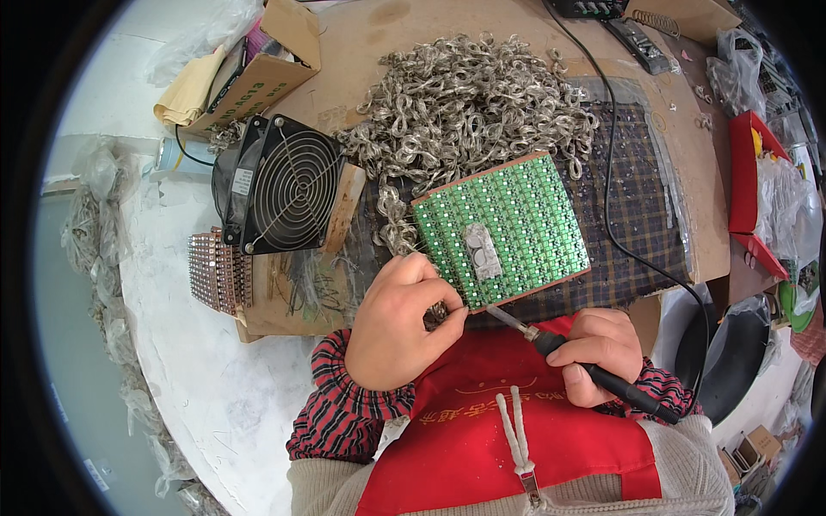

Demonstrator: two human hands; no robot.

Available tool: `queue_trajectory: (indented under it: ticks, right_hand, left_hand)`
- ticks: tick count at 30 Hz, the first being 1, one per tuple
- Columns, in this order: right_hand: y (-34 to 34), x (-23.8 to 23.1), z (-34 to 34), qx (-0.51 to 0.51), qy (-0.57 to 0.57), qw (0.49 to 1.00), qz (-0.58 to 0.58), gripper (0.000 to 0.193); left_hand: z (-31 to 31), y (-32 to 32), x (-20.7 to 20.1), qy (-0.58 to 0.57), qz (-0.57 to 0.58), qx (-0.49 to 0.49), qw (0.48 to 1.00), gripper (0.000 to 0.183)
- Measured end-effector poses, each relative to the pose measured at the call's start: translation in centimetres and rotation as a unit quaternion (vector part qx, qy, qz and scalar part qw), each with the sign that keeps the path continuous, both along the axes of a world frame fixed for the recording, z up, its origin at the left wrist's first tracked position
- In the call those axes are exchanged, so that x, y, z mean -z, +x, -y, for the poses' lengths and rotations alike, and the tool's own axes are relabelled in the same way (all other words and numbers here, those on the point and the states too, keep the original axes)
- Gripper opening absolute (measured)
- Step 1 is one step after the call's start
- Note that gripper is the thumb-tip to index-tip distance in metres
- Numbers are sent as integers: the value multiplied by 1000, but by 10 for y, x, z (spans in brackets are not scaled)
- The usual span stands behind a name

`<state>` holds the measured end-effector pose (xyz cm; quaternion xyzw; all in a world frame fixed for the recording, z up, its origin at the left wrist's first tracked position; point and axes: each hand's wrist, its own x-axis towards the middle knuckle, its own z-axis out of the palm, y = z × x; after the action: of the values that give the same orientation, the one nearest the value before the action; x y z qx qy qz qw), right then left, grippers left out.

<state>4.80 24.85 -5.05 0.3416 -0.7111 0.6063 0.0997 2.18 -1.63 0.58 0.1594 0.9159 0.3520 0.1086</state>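
Observation:
A green panel of small circuit boards point(533, 206) lies tilted on a checked cloth, with a grey lump of material point(482, 251) on top of it. My left hand point(397, 327) is closed at the panel's lower left edge, around a bundle of silvery wire point(437, 315); its thumb and forefinger tips come together beside the panel's near corner. My right hand point(601, 351) grips a black-handled soldering iron point(549, 343). The iron's tip meets or nearly meets the panel's near edge, close to my left fingertips; exact contact is too small to tell.
A large heap of looped silvery wire bundles point(473, 103) sits behind the panel. At left stand a black fan point(297, 185), a stack of brown panels point(219, 273) and an opened cardboard box point(267, 86). A black cable point(611, 172) crosses the checked cloth point(645, 189). A red box point(748, 176) is at right.

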Motion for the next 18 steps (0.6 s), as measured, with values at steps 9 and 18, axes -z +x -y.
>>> queue_trajectory:
  ticks: [9, 18]
  right_hand:
    - [0, 0, -1, 1, 4, 1000, 0, 16]
    - [0, -1, -2, -2, 5, 1000, 2, 16]
  left_hand:
    - [0, 0, 2, 2, -8, 3, 1000, 11]
    - [0, 1, 2, 3, -9, 0, 1000, 12]
